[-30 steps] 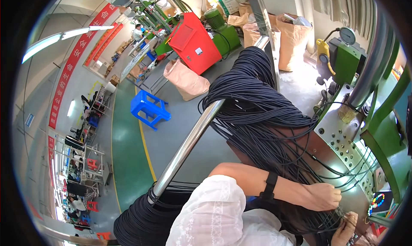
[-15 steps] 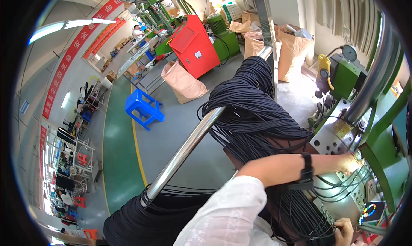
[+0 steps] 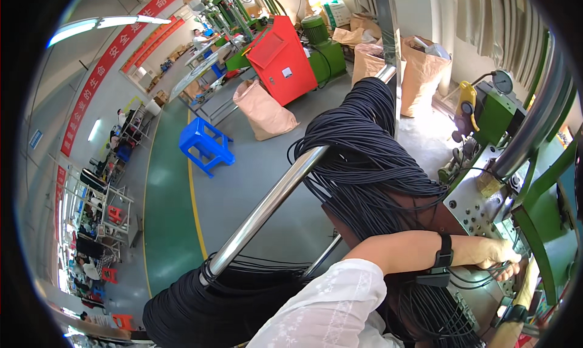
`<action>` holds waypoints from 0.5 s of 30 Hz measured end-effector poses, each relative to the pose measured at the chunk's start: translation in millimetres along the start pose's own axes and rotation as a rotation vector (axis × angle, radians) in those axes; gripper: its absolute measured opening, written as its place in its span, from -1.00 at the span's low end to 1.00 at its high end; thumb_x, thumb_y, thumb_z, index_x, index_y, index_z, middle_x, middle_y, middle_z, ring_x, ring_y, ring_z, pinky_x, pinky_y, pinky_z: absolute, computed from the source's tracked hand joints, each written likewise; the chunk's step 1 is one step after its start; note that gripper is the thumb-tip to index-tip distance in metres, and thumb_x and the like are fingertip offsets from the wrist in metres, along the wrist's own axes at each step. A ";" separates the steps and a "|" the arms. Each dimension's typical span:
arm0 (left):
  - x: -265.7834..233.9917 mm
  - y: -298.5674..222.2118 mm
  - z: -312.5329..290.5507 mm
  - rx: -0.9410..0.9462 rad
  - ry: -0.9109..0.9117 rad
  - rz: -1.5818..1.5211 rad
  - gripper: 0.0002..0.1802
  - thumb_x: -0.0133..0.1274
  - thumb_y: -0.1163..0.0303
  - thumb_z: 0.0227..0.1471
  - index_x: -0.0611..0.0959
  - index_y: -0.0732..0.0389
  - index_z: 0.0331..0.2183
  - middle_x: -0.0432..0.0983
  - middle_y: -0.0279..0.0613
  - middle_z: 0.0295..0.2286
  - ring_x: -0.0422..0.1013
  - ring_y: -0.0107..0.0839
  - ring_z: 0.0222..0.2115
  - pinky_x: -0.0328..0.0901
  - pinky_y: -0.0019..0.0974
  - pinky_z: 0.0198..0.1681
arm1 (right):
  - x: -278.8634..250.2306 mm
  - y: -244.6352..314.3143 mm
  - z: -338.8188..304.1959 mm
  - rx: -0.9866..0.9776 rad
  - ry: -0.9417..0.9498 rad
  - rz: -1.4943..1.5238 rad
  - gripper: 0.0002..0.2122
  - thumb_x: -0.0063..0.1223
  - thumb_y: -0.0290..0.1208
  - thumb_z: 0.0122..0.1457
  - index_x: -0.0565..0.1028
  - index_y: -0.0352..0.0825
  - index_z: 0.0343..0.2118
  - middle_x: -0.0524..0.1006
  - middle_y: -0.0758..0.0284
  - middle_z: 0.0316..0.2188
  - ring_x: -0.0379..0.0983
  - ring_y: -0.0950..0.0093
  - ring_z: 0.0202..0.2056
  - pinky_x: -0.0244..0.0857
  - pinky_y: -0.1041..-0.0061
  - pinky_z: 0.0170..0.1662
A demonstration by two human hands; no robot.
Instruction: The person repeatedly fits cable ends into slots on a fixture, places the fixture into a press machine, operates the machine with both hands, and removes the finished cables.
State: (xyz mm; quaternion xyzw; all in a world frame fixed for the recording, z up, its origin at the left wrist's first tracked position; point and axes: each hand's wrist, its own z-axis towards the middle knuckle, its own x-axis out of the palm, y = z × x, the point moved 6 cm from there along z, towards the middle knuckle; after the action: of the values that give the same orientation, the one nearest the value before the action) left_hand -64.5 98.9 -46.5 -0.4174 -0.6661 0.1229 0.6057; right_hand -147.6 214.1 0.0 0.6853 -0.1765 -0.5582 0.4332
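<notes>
My left hand (image 3: pixel 503 258) has its fingers curled around several thin black cables (image 3: pixel 483 281) over the metal mould plate of the green machine. The left forearm, with a dark wrist strap, crosses in front of the work. My right hand (image 3: pixel 531 281) is raised close beside it; the green machine bar hides part of it, and its fingers cannot be made out. Below the left forearm, many black cables (image 3: pixel 431 308) run side by side toward the metal block. A thick bundle of black cables (image 3: pixel 370 141) hangs over a shiny metal rail (image 3: pixel 261 217).
Another black cable bundle (image 3: pixel 200 305) hangs at the lower left. The green bar (image 3: pixel 537 251) and a steel column (image 3: pixel 537 120) stand at the right. Beyond the rail are a blue stool (image 3: pixel 206 145), a paper sack (image 3: pixel 264 111) and a red cabinet (image 3: pixel 282 63).
My right hand has risen from the lower end of the cable row to beside the left. My left hand has moved slightly down and now grips cables. The view has shifted slightly.
</notes>
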 end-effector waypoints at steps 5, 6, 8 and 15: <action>14.7 11.7 -43.6 -0.077 -0.060 -0.092 -0.65 -0.18 0.19 0.10 0.47 0.30 -0.46 0.24 -0.28 -0.73 0.18 -0.48 -0.78 0.13 -0.38 -0.72 | 2.6 1.3 -4.8 0.147 0.040 0.161 -0.80 -0.05 -0.33 0.15 0.48 -0.39 -0.37 0.33 0.52 -0.64 0.15 0.64 -0.63 0.08 0.63 -0.56; 21.5 20.6 -51.9 -0.083 -0.051 -0.096 -0.65 -0.18 0.19 0.10 0.47 0.30 -0.46 0.24 -0.28 -0.73 0.18 -0.48 -0.78 0.13 -0.38 -0.72 | -0.2 -1.1 -10.0 0.183 0.041 0.190 -0.79 -0.05 -0.32 0.16 0.49 -0.39 -0.37 0.32 0.54 -0.67 0.13 0.65 -0.66 0.08 0.65 -0.60; 25.8 36.9 -71.2 -0.096 -0.120 -0.037 -0.65 -0.21 0.16 0.10 0.45 0.27 -0.45 0.19 -0.35 -0.76 0.14 -0.52 -0.81 0.07 -0.41 -0.77 | 14.5 -15.3 -4.4 0.013 0.045 0.136 -0.79 -0.04 -0.33 0.15 0.48 -0.41 -0.37 0.35 0.51 -0.65 0.16 0.64 -0.63 0.10 0.64 -0.56; 36.7 -31.7 -223.2 0.179 -0.239 0.260 -0.63 -0.22 0.16 0.10 0.41 0.20 -0.59 0.14 -0.35 -0.83 0.09 -0.54 -0.88 -0.02 -0.37 -0.85 | 19.0 -58.0 -0.7 -0.208 0.291 -0.035 -0.78 -0.04 -0.40 0.13 0.44 -0.51 -0.32 0.47 0.33 -0.51 0.32 0.54 -0.50 0.18 0.61 -0.35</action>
State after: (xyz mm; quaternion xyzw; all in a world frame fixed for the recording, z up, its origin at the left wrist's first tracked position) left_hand 128.6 28.7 53.2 -0.4268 -0.6603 0.3074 0.5360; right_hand -155.1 233.2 -57.4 0.7134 -0.0411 -0.4758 0.5128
